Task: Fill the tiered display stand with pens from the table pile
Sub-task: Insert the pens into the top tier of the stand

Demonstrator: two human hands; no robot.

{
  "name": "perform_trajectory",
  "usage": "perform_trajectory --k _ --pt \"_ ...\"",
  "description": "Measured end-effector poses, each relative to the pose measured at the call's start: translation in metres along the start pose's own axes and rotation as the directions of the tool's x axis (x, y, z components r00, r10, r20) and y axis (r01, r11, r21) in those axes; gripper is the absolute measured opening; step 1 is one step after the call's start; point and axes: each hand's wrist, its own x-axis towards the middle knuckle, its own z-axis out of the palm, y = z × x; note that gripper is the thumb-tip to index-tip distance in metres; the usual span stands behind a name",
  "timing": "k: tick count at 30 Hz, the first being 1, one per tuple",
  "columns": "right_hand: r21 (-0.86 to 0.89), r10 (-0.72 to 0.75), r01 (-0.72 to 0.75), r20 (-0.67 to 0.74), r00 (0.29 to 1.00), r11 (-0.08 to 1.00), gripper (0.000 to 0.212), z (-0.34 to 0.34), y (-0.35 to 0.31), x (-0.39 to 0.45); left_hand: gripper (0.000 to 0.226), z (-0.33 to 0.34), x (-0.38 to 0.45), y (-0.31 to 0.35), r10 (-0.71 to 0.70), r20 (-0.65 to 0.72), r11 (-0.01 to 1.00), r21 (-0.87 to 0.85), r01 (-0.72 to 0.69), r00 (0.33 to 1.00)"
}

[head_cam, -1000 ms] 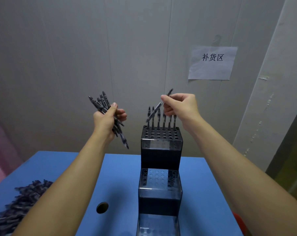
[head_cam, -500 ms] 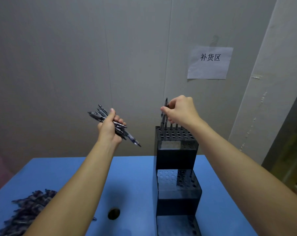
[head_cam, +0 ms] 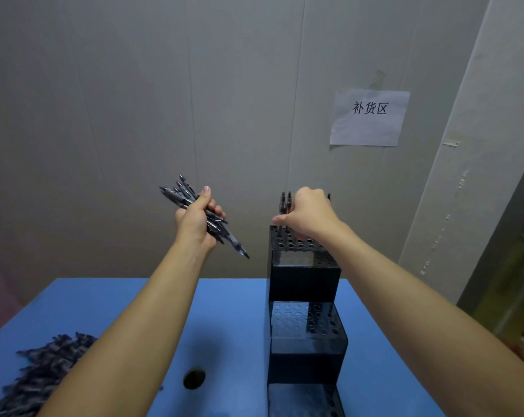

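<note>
Black tiered stand [head_cam: 304,275] | left hand [head_cam: 196,221] clutches dark pens [head_cam: 194,206] | right hand [head_cam: 310,216] grip unclear

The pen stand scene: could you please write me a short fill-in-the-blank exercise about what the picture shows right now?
1. The left hand grips a bundle of ____.
2. The right hand is over the ____ tier of the display stand.
3. The loose pen pile lies on a table coloured ____.
4. The paper sign hangs on the ____.

Missing words: pens; top; blue; wall
</note>
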Motion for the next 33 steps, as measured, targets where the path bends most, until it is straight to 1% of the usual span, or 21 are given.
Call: perform_trajectory --k 2,4,6,8,10,12,13,14,17,19,21,22,24,26,28,30,33 --pt "-0.042 0.001 -0.002 -0.015 1.0 0.999 0.055 -0.009 -0.004 -0.008 0.026 0.007 -0.003 0.003 0.031 0.001 0.999 0.019 -0.031 1.0" --pt "0.028 -0.065 0.065 -0.001 0.998 0.998 0.05 -0.017 -0.011 -0.019 0.024 0.015 -0.006 0.006 0.066 0.007 0.997 0.029 -0.067 0.998" --pt "0.132 -0.165 0.151 0.101 0.981 0.98 0.041 -0.019 -0.022 -0.033 0.024 0.024 -0.011 0.008 0.096 0.021 0.995 0.03 -0.096 0.995" --pt "0.215 -0.224 0.182 0.188 0.956 0.96 0.037 -0.013 -0.028 -0.042 0.023 0.034 -0.016 0.008 0.122 0.042 0.992 0.033 -0.123 0.992" --pt "0.342 -0.211 0.127 0.222 0.952 0.931 0.033 -0.003 -0.028 -0.044 0.023 0.041 -0.021 0.007 0.142 0.069 0.988 0.042 -0.145 0.987" --pt "0.483 -0.162 0.015 0.264 0.951 0.876 0.028 0.003 -0.022 -0.042 0.023 0.046 -0.025 0.005 0.153 0.098 0.985 0.06 -0.16 0.983" --pt "0.521 -0.149 -0.023 0.286 0.947 0.853 0.025 0.004 -0.018 -0.041 0.023 0.048 -0.027 0.004 0.154 0.106 0.984 0.068 -0.162 0.982" --pt "0.531 -0.148 -0.04 0.307 0.94 0.847 0.023 0.004 -0.015 -0.04 0.023 0.048 -0.029 0.004 0.152 0.111 0.984 0.073 -0.161 0.982" --pt "0.485 -0.142 -0.06 0.369 0.919 0.873 0.024 0.002 -0.006 -0.039 0.024 0.05 -0.03 0.003 0.141 0.11 0.987 0.068 -0.149 0.984" --pt "0.504 -0.129 -0.102 0.403 0.906 0.858 0.023 -0.002 0.0 -0.039 0.023 0.05 -0.029 0.001 0.137 0.101 0.987 0.07 -0.144 0.985" --pt "0.534 -0.137 -0.127 0.427 0.894 0.836 0.015 -0.009 0.008 -0.038 0.024 0.049 -0.028 -0.001 0.134 0.086 0.987 0.073 -0.141 0.987" --pt "0.532 -0.145 -0.118 0.426 0.893 0.838 0.011 -0.012 0.014 -0.037 0.025 0.047 -0.026 -0.001 0.133 0.071 0.987 0.076 -0.139 0.989" --pt "0.526 -0.153 -0.101 0.418 0.895 0.845 0.011 -0.02 0.028 -0.035 0.026 0.042 -0.022 0.0 0.141 0.032 0.985 0.093 -0.143 0.989" --pt "0.551 -0.141 -0.109 0.392 0.909 0.827 0.012 -0.029 0.04 -0.033 0.025 0.036 -0.017 0.0 0.18 0.008 0.971 0.159 -0.179 0.984" --pt "0.622 -0.134 -0.104 0.324 0.937 0.776 0.014 -0.039 0.049 -0.029 0.023 0.028 -0.015 -0.001 0.237 0.02 0.928 0.292 -0.233 0.971" --pt "0.722 -0.115 -0.096 0.238 0.964 0.686 0.017 -0.045 0.053 -0.023 0.022 0.022 -0.014 -0.005 0.279 0.052 0.853 0.445 -0.273 0.959" --pt "0.793 -0.077 -0.048 0.119 0.99 0.607 0.023 -0.049 0.054 -0.014 0.023 0.016 -0.015 -0.012 0.298 0.093 0.773 0.56 -0.298 0.95"
